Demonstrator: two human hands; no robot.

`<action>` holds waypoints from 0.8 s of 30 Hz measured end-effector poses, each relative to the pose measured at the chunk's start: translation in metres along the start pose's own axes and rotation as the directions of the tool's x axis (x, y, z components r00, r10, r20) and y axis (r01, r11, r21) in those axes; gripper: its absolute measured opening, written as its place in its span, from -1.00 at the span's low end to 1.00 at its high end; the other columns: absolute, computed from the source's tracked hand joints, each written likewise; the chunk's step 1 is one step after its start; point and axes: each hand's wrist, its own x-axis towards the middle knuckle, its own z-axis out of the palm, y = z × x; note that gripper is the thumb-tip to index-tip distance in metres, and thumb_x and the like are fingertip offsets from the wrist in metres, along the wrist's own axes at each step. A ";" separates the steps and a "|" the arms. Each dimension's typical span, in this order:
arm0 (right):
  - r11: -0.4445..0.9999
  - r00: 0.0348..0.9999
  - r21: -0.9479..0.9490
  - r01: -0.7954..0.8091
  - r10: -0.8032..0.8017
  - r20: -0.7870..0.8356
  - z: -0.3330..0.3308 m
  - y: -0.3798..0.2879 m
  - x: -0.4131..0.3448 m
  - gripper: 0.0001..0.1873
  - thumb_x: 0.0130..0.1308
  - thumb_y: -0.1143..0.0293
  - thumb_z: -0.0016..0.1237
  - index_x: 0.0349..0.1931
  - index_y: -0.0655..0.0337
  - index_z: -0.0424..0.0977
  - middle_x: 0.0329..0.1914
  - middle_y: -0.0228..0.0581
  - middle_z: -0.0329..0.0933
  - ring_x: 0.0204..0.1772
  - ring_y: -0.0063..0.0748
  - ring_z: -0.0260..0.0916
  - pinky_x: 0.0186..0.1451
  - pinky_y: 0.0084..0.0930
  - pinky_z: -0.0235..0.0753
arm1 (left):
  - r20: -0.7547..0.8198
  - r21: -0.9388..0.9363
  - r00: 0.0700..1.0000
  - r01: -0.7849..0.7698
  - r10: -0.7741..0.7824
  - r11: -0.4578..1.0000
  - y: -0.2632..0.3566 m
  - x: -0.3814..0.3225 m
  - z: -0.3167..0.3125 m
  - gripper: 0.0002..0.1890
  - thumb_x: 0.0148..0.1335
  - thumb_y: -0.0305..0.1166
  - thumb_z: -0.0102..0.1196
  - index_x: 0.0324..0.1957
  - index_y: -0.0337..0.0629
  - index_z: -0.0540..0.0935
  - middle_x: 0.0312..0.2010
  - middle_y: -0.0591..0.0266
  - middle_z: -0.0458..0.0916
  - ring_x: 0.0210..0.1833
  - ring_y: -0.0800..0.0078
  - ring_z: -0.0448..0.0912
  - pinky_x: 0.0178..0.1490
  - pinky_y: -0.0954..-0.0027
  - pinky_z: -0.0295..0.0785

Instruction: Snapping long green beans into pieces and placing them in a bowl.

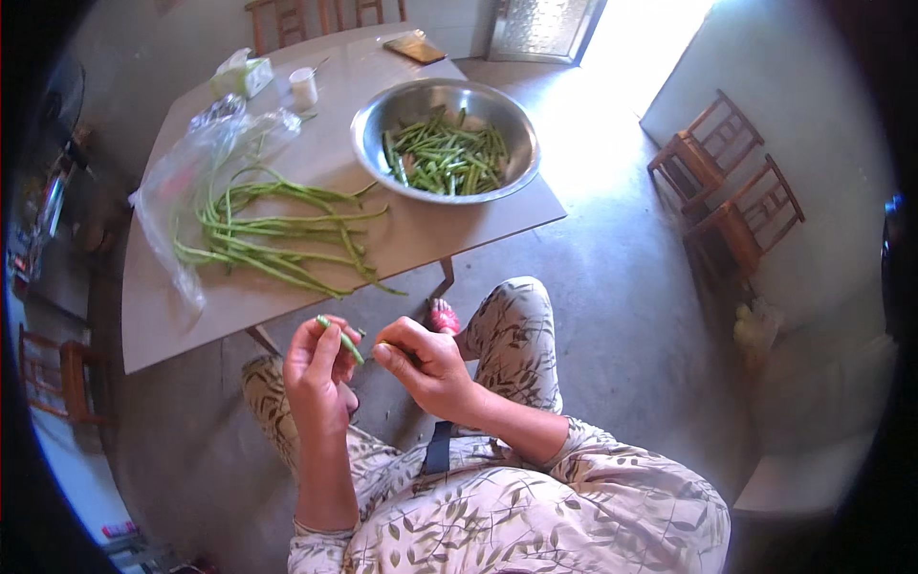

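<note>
My left hand (320, 366) pinches a short length of green bean (340, 339) between thumb and fingers, over the floor just off the table's near edge. Close to its right, my right hand (423, 362) is curled closed with bits of green at its fingers; what lies inside the palm is hidden. On the table, long whole green beans (287, 229) are spread partly out of a clear plastic bag (161, 204). A wide stainless steel basin (527, 168) to their right holds a heap of short bean pieces (452, 154).
The pale table (172, 330) carries a tissue pack (247, 77), a white cup (303, 87) and a flat brownish item (414, 47) towards its far side. Wooden chairs (746, 229) stand along the right wall. My knees are below the hands.
</note>
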 end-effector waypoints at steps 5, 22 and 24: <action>0.999 0.999 0.042 -0.015 0.017 -0.049 -0.005 0.004 0.004 -0.79 0.26 0.41 0.09 -0.37 0.33 0.36 -0.50 -0.47 0.24 -0.45 -0.73 0.07 -0.45 -0.70 0.14 | 0.057 0.086 0.996 -0.067 0.062 0.994 0.002 -0.007 0.011 -0.94 0.24 -0.44 0.10 -0.27 -0.19 0.54 -0.41 0.30 0.58 -0.51 0.74 0.37 -0.46 0.68 0.24; 0.989 0.991 -0.126 0.077 -0.090 -0.097 -0.026 -0.017 0.039 -0.90 0.32 0.53 -0.09 -0.18 0.28 0.35 -0.51 -0.18 0.40 -0.49 -0.41 0.38 -0.43 -0.47 0.40 | 0.013 -0.122 1.000 0.016 -0.014 0.992 -0.002 -0.002 0.013 -0.83 0.25 -0.45 0.08 -0.13 -0.22 0.54 -0.43 0.37 0.54 -0.53 0.76 0.35 -0.50 0.73 0.20; 0.937 0.932 -0.237 0.256 -0.305 -0.197 -0.045 -0.032 0.062 -0.90 0.31 0.59 -0.13 -0.18 0.29 0.36 -0.47 -0.16 0.41 -0.46 -0.35 0.41 -0.40 -0.46 0.42 | 0.025 -0.084 0.999 0.050 -0.048 0.995 -0.006 -0.001 0.009 -0.86 0.25 -0.45 0.08 -0.16 -0.21 0.54 -0.43 0.36 0.55 -0.53 0.75 0.36 -0.50 0.73 0.20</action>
